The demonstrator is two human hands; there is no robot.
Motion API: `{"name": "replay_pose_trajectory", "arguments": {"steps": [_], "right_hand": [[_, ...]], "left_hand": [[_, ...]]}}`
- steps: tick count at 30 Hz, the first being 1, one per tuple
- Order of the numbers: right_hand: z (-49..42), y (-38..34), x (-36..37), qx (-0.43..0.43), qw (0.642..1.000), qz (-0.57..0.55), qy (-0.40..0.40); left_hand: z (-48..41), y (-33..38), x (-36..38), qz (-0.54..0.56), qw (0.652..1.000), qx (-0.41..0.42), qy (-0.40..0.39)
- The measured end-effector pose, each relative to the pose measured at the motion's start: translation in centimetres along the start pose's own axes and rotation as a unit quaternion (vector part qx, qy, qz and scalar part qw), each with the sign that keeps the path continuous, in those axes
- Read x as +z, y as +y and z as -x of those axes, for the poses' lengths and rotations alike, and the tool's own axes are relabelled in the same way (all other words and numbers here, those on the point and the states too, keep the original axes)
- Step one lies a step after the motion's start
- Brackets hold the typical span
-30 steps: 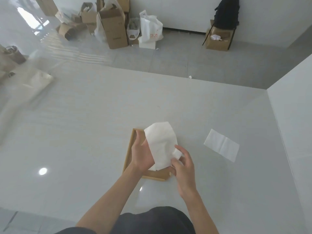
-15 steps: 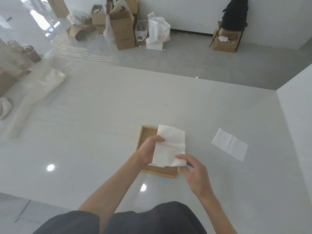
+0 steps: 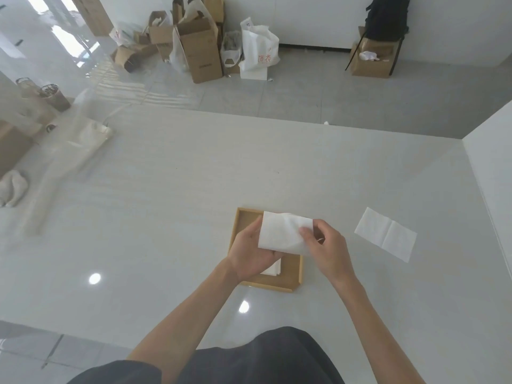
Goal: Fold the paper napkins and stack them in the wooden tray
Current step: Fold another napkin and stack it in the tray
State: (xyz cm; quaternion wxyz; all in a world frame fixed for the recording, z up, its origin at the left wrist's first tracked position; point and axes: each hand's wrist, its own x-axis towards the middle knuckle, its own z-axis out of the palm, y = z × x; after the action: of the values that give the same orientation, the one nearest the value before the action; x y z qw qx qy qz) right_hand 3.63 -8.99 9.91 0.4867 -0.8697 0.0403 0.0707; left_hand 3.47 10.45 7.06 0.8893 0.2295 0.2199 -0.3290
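Note:
A white paper napkin (image 3: 279, 232) is held above the wooden tray (image 3: 291, 275) by both hands. My left hand (image 3: 250, 254) grips its left edge from below. My right hand (image 3: 327, 245) pinches its right edge, with the upper layer brought over toward the right. Inside the tray, under my left hand, the corner of a folded napkin (image 3: 274, 268) shows; how many lie there I cannot tell. An unfolded napkin (image 3: 385, 234) lies flat on the white table to the right of the tray.
The white table (image 3: 166, 217) ends at a wall (image 3: 493, 167) on the right. A clear plastic bag (image 3: 83, 137) and a cloth (image 3: 12, 187) lie at the far left. Cardboard boxes (image 3: 199, 51) and bags stand on the floor beyond.
The napkin went from hanging open in my hands to lying folded over as a wide rectangle above the tray. My right hand moved up from its lower edge to its right edge.

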Motion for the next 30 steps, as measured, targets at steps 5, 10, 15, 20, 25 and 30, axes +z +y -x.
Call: {"name": "replay_pose_trajectory", "arguments": {"steps": [5, 10, 15, 20, 25, 30], "right_hand": [[-0.7, 0.7, 0.9, -0.007, 0.998, 0.070, 0.006], [-0.9, 1.2, 1.4, 0.013, 0.999, 0.044, 0.021], [-0.8, 1.7, 1.8, 0.255, 0.952, -0.160, -0.049], [0.5, 3.1, 2.7, 0.293, 0.858, -0.413, -0.085], [-1.2, 2.2, 2.0, 0.230, 0.907, -0.341, -0.086], [-4.4, -0.5, -1.9, 0.117, 0.953, -0.148, -0.237]], "left_hand": [[-0.1, 0.2, -0.6, -0.039, 0.999, 0.000, -0.013], [0.1, 0.4, -0.5, -0.095, 0.995, 0.005, 0.007], [-0.1, 0.3, -0.4, -0.039, 0.998, 0.029, 0.042], [0.0, 0.2, -0.2, -0.014, 0.996, 0.052, 0.071], [1.2, -0.5, -1.0, -0.041, 0.994, 0.081, 0.057], [2.9, 0.1, -2.1, -0.137, 0.987, 0.055, 0.062]]}}
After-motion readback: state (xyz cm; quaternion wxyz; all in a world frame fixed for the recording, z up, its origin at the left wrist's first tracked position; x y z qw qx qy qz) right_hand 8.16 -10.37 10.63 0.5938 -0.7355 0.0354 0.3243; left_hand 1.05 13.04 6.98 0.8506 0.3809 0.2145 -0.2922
